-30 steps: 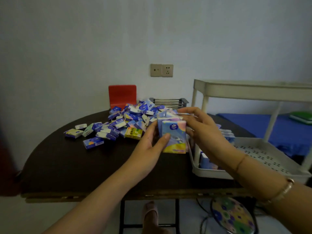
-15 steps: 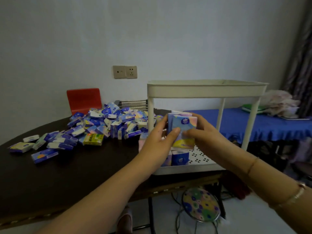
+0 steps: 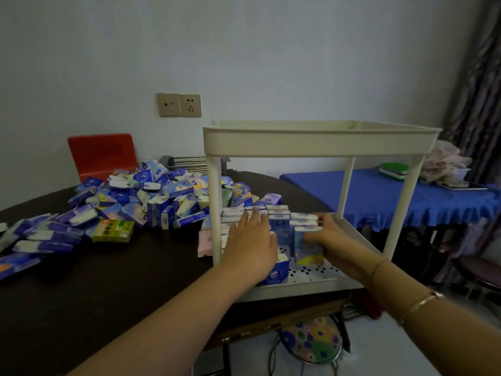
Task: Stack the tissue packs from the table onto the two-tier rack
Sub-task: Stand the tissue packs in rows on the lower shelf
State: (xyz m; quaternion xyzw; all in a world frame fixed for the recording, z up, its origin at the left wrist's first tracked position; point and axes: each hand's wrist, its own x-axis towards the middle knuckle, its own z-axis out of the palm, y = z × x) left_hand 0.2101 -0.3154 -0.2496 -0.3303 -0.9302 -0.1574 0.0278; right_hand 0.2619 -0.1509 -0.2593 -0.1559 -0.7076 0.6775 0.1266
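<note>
Honestly, keep the right hand [image 3: 332,241] gripping that tissue pack [image 3: 307,246] upright on the rack [image 3: 320,139]'s lower tier, snug against the row at 11 o'clock; flat left hand [image 3: 250,244] steadies them.

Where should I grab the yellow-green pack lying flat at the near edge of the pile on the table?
Pinch the yellow-green pack across its two long edges, coming straight down from above. It lies flat, printed face up, and its near side faces bare table, so a lower finger can likely slip in there; blue packs crowd its left and far sides.
</note>
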